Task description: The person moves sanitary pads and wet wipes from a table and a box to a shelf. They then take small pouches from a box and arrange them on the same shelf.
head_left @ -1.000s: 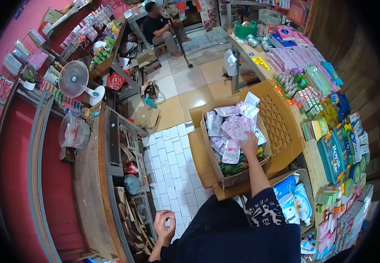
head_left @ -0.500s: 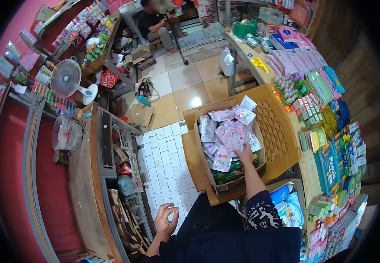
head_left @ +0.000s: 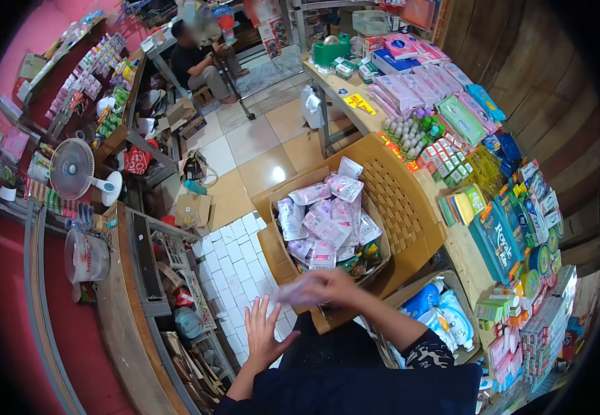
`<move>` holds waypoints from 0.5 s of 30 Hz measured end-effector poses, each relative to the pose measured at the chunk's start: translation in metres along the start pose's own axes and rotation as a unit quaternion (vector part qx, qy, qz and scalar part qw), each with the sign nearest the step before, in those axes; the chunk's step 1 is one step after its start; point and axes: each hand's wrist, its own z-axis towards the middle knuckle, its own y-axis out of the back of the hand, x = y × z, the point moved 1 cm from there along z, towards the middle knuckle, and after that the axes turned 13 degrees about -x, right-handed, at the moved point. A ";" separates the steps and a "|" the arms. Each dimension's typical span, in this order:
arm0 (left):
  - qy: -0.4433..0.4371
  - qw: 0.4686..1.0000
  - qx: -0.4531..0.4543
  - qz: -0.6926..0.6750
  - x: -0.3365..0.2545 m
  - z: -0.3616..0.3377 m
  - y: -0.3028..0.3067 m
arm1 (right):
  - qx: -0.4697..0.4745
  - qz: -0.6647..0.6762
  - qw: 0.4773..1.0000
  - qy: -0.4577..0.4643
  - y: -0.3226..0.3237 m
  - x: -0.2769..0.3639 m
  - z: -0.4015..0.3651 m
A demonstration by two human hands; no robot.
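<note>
My right hand [head_left: 338,287] is closed on a pinkish-purple plastic packet [head_left: 298,290], blurred by motion, above my lap. Just to the left of that packet, my left hand [head_left: 262,337] is raised with its fingers spread and nothing in it. A cardboard box [head_left: 277,238] sits on a brown woven-pattern plastic chair [head_left: 407,214]. Pink and white packets [head_left: 328,225] fill much of the box, with green packets [head_left: 369,256] under them near its right side. What is printed on the held packet cannot be read.
On my right, a wooden counter [head_left: 355,117] carries tissue packs, small boxes and bottles. Below it stands a carton of blue and white packs [head_left: 445,311]. To the left are a wooden shelf unit [head_left: 123,290] and a fan [head_left: 73,169]. A person [head_left: 193,62] sits at the back.
My right hand has come out of the box toward me with a packet in it. My left hand has risen slightly and spread its fingers. The view has turned to the right.
</note>
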 end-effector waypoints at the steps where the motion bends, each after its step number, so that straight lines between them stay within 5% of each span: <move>1: -0.002 1.000 0.000 -0.015 0.003 0.001 -0.003 | 0.034 0.035 0.998 0.026 -0.021 0.001 -0.006; 2: -0.003 1.000 0.000 -0.030 0.008 0.000 -0.006 | 0.066 0.094 0.991 0.063 -0.049 -0.018 -0.009; 4: 0.016 0.997 0.000 -0.071 0.016 -0.002 -0.006 | 0.098 0.258 0.960 -0.047 -0.076 -0.016 -0.013; 7: 0.216 0.971 0.046 -0.087 0.027 -0.009 -0.003 | 0.161 0.398 0.884 -0.184 -0.062 0.006 -0.004; 9: 0.366 0.876 0.019 -0.313 0.040 -0.023 -0.011 | 0.073 0.199 0.976 0.042 -0.060 -0.031 0.017; 10: 0.416 0.827 0.022 -0.377 0.045 -0.031 -0.014 | 0.032 0.072 0.996 0.045 -0.046 -0.037 0.026; 12: 0.471 0.754 0.025 -0.457 0.049 -0.038 -0.014 | -0.048 -0.226 0.963 0.140 -0.022 -0.059 0.040; 15: 0.490 0.721 0.027 -0.490 0.049 -0.046 -0.009 | -0.040 -0.379 0.907 0.177 -0.006 -0.117 0.049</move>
